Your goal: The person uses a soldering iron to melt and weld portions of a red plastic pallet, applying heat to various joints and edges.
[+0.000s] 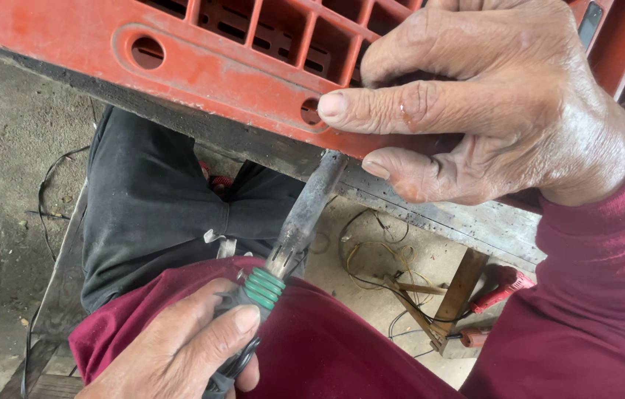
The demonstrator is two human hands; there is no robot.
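Left hand [179,347] grips a ribbed green-collared iron [294,236], its dull metal shaft angled up-right to the red plastic crate [216,66]; right hand [489,103] clasps the crate's edge.

surface: grey workbench edge [430,214] | on it: red plastic crate [201,52]

No pkgs, labels, signs or screens.

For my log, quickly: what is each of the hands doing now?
Left hand: closed on the soldering iron.
Right hand: gripping the red crate.
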